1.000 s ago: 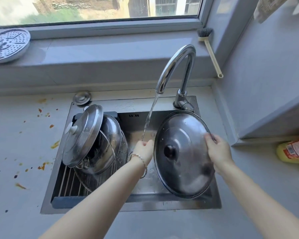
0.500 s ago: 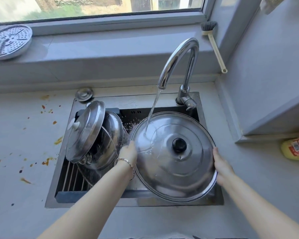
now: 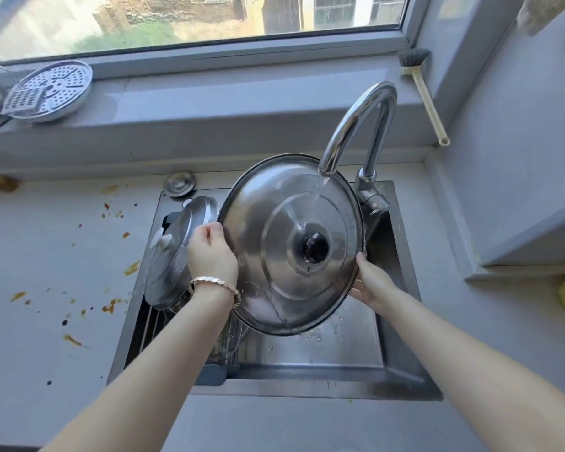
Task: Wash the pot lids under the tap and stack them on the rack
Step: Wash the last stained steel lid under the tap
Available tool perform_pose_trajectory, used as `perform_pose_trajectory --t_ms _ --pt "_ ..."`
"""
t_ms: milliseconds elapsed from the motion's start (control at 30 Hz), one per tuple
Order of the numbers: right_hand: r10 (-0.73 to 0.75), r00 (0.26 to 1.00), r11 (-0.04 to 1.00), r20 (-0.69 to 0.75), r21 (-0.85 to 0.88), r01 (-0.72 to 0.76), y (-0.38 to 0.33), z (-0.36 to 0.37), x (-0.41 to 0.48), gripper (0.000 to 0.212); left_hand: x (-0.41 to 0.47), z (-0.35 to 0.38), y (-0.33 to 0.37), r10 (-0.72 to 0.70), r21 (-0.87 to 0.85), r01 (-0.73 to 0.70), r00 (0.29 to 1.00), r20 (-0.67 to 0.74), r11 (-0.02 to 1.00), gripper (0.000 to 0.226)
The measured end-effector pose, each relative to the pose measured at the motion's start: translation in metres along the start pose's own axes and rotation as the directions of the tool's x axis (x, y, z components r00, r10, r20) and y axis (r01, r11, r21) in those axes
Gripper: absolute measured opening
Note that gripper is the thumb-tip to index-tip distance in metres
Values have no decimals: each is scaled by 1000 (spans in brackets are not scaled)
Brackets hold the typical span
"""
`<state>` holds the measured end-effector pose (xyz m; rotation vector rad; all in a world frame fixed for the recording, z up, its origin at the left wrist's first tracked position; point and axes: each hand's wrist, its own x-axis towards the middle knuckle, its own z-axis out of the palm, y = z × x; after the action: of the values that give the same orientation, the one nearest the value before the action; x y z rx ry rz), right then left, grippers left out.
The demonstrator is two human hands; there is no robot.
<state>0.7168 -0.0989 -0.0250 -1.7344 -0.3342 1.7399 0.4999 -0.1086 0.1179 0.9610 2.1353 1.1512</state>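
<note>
Holding the large pot lid [image 3: 274, 256] tilted, knob up, under the tap [image 3: 356, 125], the person likely means the stream to sheet off into the sink [image 3: 346, 350]. The left hand [image 3: 211, 256] curls round its left rim and the right hand [image 3: 369, 285] grips the lower right. The racked lid [image 3: 173, 256] stands just beside, and the open room lies to the right.

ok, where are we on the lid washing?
Done: a steel lid with a white knob leans in the wire rack at the left of the steel sink. In hand: the left hand and right hand grip the rim of the large round steel lid with a black knob, knob side under the running chrome tap. Left: racking this lid; its underside cannot be seen.
</note>
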Motion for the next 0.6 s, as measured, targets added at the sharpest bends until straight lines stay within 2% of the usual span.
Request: perform_pose_trajectory --t_ms 67,133,167,200,233,300,400,467,567,600 --pt "-60 997 997 -45 -41 59 -14 1 7 44 -5 -3 -1 15 -42 -16 999 -31 999 19" --pt "-158 965 985 -208 -101 139 -31 -3 13 45 -8 -5 -1 28 -50 -29 999 -31 998 21" --pt "-214 941 973 -264 -141 181 -39 -6 16 39 -10 -5 -1 31 -48 -32 999 -21 998 21" --pt "-258 925 961 -280 -168 217 -49 -6 14 24 -11 -5 1 34 -49 -34 999 -5 998 20" --pt "-291 916 954 -277 -154 257 -58 -5 15 14 -12 -5 2 38 -54 -37 999 11 998 19" --pt "-316 914 949 -254 -71 308 -73 3 10 27 -14 -4 4 43 -71 -40 998 42 997 18" --pt "-275 939 933 -205 178 312 -91 21 -1 35 -17 -4 7 39 -77 -33 995 87 996 15" --pt "-260 934 946 -243 129 297 -101 33 -10 34 -19 -3 9 32 -81 -22 993 118 996 9" --pt "-259 944 958 -204 74 278 -110 44 -15 41 -20 -2 9 0 -100 14 991 134 995 8" --pt "-264 945 963 -195 -4 268 -109 46 -15 42 -20 -2 10 -7 -98 21 990 139 995 8"
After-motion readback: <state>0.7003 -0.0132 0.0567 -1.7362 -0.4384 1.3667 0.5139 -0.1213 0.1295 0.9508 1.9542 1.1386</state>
